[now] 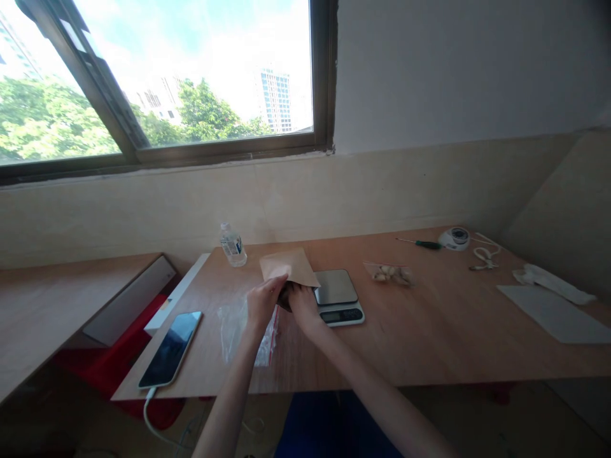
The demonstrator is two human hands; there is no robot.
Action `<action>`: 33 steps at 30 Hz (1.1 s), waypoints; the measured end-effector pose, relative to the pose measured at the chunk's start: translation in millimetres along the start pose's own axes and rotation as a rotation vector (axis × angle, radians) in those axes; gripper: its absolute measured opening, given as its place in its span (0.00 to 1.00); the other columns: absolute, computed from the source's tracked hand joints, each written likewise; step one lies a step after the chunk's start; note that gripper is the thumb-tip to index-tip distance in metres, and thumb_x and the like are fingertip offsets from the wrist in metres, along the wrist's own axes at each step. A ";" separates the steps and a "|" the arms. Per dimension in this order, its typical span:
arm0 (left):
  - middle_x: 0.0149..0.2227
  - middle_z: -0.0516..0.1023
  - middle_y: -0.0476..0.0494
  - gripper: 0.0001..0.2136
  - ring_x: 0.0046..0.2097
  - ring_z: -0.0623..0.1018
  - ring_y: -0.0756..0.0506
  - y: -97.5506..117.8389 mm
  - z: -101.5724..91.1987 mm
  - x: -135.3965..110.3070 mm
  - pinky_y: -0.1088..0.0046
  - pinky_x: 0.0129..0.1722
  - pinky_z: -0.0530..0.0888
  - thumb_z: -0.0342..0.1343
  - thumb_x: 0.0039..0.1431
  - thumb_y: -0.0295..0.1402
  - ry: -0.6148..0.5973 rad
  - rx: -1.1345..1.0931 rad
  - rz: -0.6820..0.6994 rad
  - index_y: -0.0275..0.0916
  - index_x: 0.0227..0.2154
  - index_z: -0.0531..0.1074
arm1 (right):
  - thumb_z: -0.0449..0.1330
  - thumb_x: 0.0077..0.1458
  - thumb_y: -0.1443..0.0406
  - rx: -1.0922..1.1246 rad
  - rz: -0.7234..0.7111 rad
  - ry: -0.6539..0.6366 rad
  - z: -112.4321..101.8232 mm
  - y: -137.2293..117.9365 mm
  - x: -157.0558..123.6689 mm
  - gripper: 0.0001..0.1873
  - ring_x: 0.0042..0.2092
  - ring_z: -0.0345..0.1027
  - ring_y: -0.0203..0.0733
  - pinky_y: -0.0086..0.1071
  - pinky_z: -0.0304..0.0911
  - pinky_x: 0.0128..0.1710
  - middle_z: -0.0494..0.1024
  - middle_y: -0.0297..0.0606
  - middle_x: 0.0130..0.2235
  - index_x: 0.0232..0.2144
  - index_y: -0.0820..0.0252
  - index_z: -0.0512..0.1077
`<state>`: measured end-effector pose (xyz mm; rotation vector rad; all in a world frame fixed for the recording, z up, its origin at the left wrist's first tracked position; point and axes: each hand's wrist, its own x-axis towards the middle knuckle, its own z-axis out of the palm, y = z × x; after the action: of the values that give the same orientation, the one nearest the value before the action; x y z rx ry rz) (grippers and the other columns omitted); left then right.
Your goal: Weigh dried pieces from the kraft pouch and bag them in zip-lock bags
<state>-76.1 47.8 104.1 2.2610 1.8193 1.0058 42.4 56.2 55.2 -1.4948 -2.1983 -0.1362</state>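
Observation:
My left hand [264, 300] grips the lower edge of a brown paper bag [289, 266] that stands tilted on the wooden table [429, 324]. My right hand [300, 301] is at the bag's mouth, fingers curled into or against the dark opening; what they hold is hidden. A digital kitchen scale [337, 295] sits just right of the hands. A clear zip bag with a red strip [238, 327] lies flat under my left forearm.
A small zip bag of pale nuts [391, 273] lies right of the scale. A water bottle [232, 244] stands behind. A phone [170, 348] on a cable lies at the left. A screwdriver [422, 243], tape measure [455, 238], cord and white papers [554, 312] sit far right.

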 end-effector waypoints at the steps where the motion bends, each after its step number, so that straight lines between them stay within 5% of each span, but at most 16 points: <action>1: 0.38 0.81 0.51 0.11 0.37 0.80 0.48 1.2 1.5 -1.2 0.79 0.34 0.69 0.52 0.60 0.35 -0.007 -0.015 -0.001 0.51 0.42 0.76 | 0.49 0.55 0.78 -0.007 0.005 -0.007 -1.4 2.7 -3.0 0.16 0.42 0.71 0.51 0.42 0.65 0.42 0.76 0.56 0.42 0.43 0.69 0.71; 8: 0.41 0.81 0.50 0.11 0.36 0.79 0.49 7.3 5.6 -4.8 0.80 0.33 0.68 0.51 0.61 0.34 -0.010 -0.073 0.030 0.49 0.42 0.76 | 0.53 0.58 0.71 -0.012 -0.032 0.030 -21.8 7.7 -24.3 0.10 0.47 0.66 0.51 0.46 0.60 0.47 0.75 0.48 0.44 0.43 0.63 0.68; 13: 0.38 0.81 0.49 0.10 0.36 0.79 0.48 7.9 1.5 -1.6 0.79 0.32 0.68 0.52 0.60 0.36 -0.011 -0.022 -0.003 0.50 0.41 0.76 | 0.54 0.59 0.68 0.196 -0.030 0.125 -34.9 7.2 -31.2 0.05 0.43 0.68 0.48 0.41 0.63 0.44 0.76 0.45 0.38 0.35 0.63 0.69; 18: 0.37 0.81 0.51 0.10 0.35 0.80 0.48 9.5 -6.9 4.2 0.79 0.31 0.67 0.52 0.60 0.36 -0.014 -0.009 -0.025 0.51 0.41 0.77 | 0.56 0.58 0.64 0.515 -0.082 0.351 -55.2 14.8 -52.7 0.09 0.47 0.68 0.44 0.40 0.63 0.48 0.76 0.41 0.43 0.42 0.58 0.69; 23: 0.34 0.82 0.51 0.09 0.33 0.80 0.48 8.1 -13.8 12.3 0.78 0.30 0.67 0.54 0.58 0.37 0.014 -0.031 -0.041 0.51 0.39 0.77 | 0.55 0.58 0.60 0.471 0.189 0.639 -51.7 54.8 -63.6 0.11 0.44 0.69 0.45 0.39 0.64 0.45 0.75 0.43 0.40 0.41 0.59 0.69; 28: 0.31 0.82 0.50 0.09 0.32 0.79 0.48 5.9 -17.4 17.9 0.78 0.30 0.67 0.55 0.57 0.37 0.025 -0.072 -0.067 0.49 0.39 0.78 | 0.52 0.59 0.60 0.251 0.312 0.436 -29.7 99.1 -45.6 0.12 0.40 0.66 0.48 0.42 0.62 0.43 0.75 0.44 0.35 0.34 0.62 0.71; 33: 0.29 0.81 0.50 0.09 0.32 0.79 0.48 6.8 -17.0 19.1 0.78 0.30 0.67 0.56 0.57 0.37 0.033 -0.082 -0.095 0.49 0.39 0.78 | 0.49 0.59 0.66 0.342 0.195 0.469 -41.8 72.9 -54.0 0.12 0.47 0.64 0.47 0.42 0.61 0.48 0.72 0.46 0.42 0.42 0.61 0.69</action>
<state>-77.6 57.2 128.9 2.1028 1.8429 1.0864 137.4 25.2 55.5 -1.3154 -1.6049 -0.0372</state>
